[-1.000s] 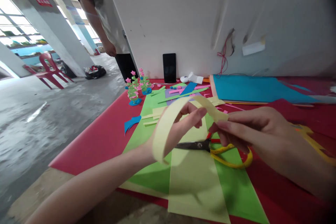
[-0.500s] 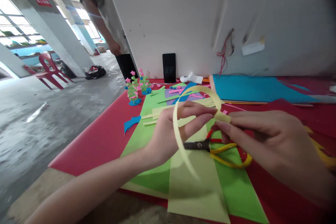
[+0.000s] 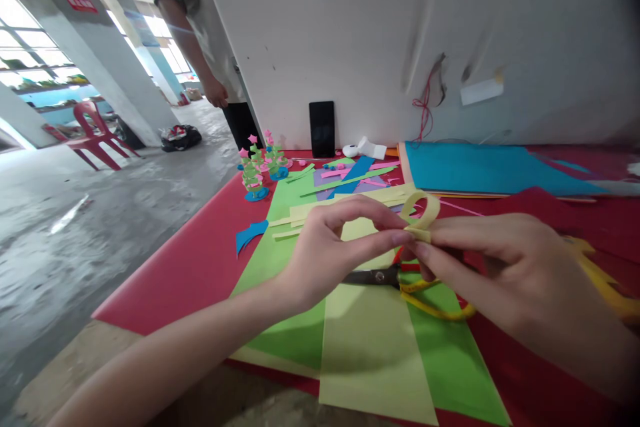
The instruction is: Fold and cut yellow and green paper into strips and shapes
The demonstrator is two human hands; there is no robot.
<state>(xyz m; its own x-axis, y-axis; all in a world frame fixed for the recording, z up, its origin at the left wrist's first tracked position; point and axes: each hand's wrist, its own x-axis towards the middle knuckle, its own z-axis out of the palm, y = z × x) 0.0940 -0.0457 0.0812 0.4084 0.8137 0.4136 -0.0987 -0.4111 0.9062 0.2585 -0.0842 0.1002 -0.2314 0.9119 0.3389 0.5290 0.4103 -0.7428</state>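
Note:
A pale yellow paper strip (image 3: 425, 211) is bent into a small loop above my fingertips. My left hand (image 3: 333, 247) pinches its near end between thumb and index finger. From the other side, my right hand (image 3: 500, 267) grips the same strip, thumb and fingertips closed on it. Both hands meet over the table, and the fingers hide part of the strip. Scissors (image 3: 435, 303) with red and yellow handles lie beneath my hands, partly covered. Under them are a pale yellow sheet (image 3: 375, 353) and green paper (image 3: 460, 367).
Small paper trees with pink stars (image 3: 255, 177) stand at the table's left edge. A black phone (image 3: 322, 129) leans on the white board (image 3: 350, 33). Blue sheets (image 3: 480, 170) lie at back right, cut strips (image 3: 357, 177) at the centre. Another person's hand (image 3: 216, 92) hangs behind the table.
The strip's long free tail has been drawn in, and the wide loop is now a small one at my fingertips. My left fingers have shifted slightly down; the scissors have stayed put.

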